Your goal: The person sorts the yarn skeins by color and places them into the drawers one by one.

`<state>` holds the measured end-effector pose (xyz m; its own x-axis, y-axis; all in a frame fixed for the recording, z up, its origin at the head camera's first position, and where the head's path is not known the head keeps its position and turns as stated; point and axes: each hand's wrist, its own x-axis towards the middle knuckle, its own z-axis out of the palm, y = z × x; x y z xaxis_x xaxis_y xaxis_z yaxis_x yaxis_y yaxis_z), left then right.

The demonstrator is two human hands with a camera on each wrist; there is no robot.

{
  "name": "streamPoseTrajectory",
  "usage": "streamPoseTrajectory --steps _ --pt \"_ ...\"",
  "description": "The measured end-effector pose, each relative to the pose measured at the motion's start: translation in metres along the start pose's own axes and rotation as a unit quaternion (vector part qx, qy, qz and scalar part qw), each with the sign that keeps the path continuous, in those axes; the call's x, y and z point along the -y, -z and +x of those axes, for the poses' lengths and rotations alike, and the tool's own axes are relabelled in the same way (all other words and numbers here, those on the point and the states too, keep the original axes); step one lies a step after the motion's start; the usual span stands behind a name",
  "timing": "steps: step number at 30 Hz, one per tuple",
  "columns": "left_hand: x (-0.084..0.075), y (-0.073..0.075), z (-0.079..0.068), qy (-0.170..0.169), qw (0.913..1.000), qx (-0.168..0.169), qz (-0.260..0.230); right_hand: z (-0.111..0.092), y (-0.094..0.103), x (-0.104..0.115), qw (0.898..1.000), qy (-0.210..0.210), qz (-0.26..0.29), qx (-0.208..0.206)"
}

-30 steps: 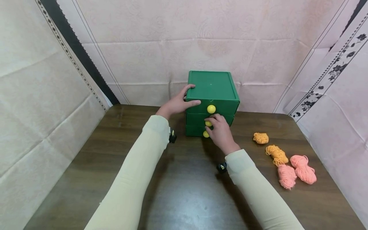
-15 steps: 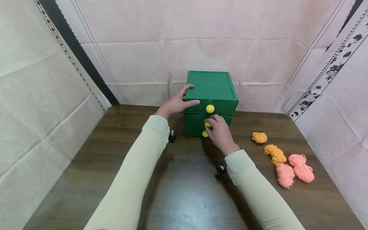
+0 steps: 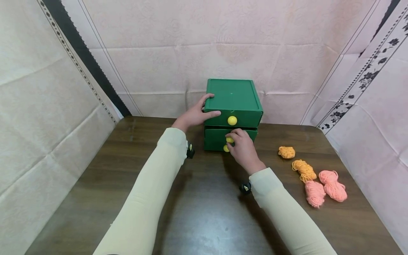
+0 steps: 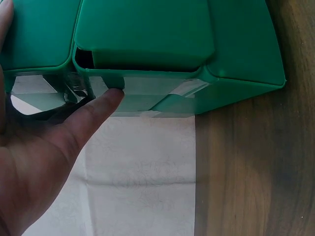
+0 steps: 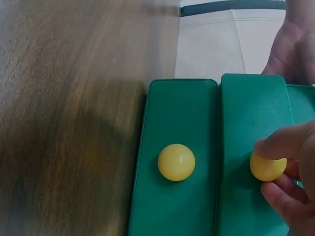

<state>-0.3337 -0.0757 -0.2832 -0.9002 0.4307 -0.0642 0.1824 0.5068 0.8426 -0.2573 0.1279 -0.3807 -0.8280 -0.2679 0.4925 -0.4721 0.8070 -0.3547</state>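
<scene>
A green box (image 3: 234, 94) stands at the back of the surface (image 3: 204, 219), near the middle, in front of a pale cloth (image 3: 159, 63). Its drawers are stacked three high, each with a round yellow knob. The middle drawer (image 5: 256, 103) juts a little beyond the bottom drawer (image 5: 184, 108), whose knob is untouched.

The right hand (image 3: 243, 147) has its thumb and fingers curled in around the middle knob (image 5: 268, 169), pinching it from opposite sides, a hold that suits moving the drawer along its track. The left hand (image 3: 194, 116) is spread wide, fingers and thumb mostly straight, laid over the box's upper left corner: thumb on the front edge, one finger at the top, another against the taped side. It grips nothing small; it seems placed to steady the box.

To the right, well apart from both hands, lie a small orange skein (image 3: 286, 152), a longer orange skein (image 3: 304, 171), and, closer to the wearer, a short pink skein (image 3: 315, 193) beside a long pink one (image 3: 333, 186).
</scene>
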Motion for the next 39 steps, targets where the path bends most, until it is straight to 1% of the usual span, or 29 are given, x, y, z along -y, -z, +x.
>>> streamPoseTrajectory --steps 9,17,22,26,28,30,34,39 --pt "0.001 0.000 0.001 0.000 1.0000 0.001 0.003 -0.003 0.001 0.002 1.000 0.011 -0.007 -0.009" --pt "0.000 0.001 0.000 0.002 1.0000 -0.002 -0.004 -0.006 0.002 0.004 1.000 0.015 -0.018 0.000" --pt "0.005 0.000 0.005 -0.002 0.9999 -0.006 -0.008 -0.009 0.004 0.005 0.999 0.027 -0.027 -0.001" --pt "0.014 -0.001 0.013 -0.006 0.9999 -0.011 0.001 -0.011 0.005 0.006 0.999 0.037 -0.028 -0.004" --pt "0.016 -0.001 0.015 -0.005 0.9999 -0.010 0.003 -0.013 0.006 0.007 0.999 0.040 -0.027 -0.005" --pt "0.014 -0.001 0.013 -0.002 1.0000 -0.008 0.000 -0.014 0.007 0.008 0.999 0.040 -0.028 -0.004" --pt "0.003 0.000 0.004 0.006 1.0000 -0.003 -0.006 -0.017 0.009 0.009 0.999 0.037 -0.025 0.003" --pt "-0.002 0.000 -0.002 0.009 1.0000 -0.004 -0.002 -0.021 0.011 0.011 0.999 0.036 -0.016 0.010"
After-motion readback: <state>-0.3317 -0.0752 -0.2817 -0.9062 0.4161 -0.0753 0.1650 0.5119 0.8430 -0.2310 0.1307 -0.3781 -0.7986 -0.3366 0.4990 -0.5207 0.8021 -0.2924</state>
